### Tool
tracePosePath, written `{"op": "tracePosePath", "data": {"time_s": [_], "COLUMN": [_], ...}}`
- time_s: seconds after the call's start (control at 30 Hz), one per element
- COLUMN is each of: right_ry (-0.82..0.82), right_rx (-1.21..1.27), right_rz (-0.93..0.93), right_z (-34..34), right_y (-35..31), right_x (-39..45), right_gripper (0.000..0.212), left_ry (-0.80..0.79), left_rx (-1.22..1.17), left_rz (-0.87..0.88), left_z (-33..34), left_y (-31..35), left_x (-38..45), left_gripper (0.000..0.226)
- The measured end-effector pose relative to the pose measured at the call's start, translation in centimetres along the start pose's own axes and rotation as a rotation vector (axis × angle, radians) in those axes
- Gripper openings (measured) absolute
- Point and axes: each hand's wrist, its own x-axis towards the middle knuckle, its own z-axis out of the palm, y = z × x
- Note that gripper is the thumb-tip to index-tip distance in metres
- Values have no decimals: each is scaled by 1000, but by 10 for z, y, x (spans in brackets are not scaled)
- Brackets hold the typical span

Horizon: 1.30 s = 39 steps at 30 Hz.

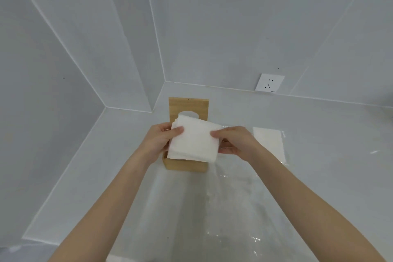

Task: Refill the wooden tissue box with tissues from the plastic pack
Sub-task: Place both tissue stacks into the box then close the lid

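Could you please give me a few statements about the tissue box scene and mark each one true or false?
1. Both hands hold the stack of white tissues above the wooden tissue box. True; the left hand grips its left edge and the right hand its right edge.
2. The box lid with the oval opening lies closed on top of the box. False; it stands up behind the tissue stack.
3. A wall socket sits on the wall to the right of the box. True.
4. The plastic pack lies to the left of the box. False; it lies to the right, beyond the right hand.
5. The tissues are blue. False; they are white.
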Motion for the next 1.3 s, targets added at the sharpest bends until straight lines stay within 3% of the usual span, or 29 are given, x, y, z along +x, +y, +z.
{"op": "tracePosePath", "data": {"time_s": [0.23,0.37,0.8,1.0,1.13,1.3], "right_ry": [105,161,388,434,465,474], "right_rx": [-168,-289,-705,-1071,-1320,-1551], "right_rz": [-79,-134,-342,-472,-491,-388], "right_z": [26,31,36,44,52,61], "right_y": [-1,1,26,28,35,34], "right_x": [34,42,44,45,49,55], "right_gripper": [27,8,23,19,12,9], "left_ry": [246,342,389,394,442,405], "left_rx": [138,295,640,1027,1290,1490], "left_rz": [34,96,224,351,439,397], "left_z": [-18,-19,-18,-10,-5,3], "left_y": [-15,-20,-28,-36,-47,-52], "left_x": [27,31,42,39,39,43], "left_gripper": [18,17,21,13,18,23]}}
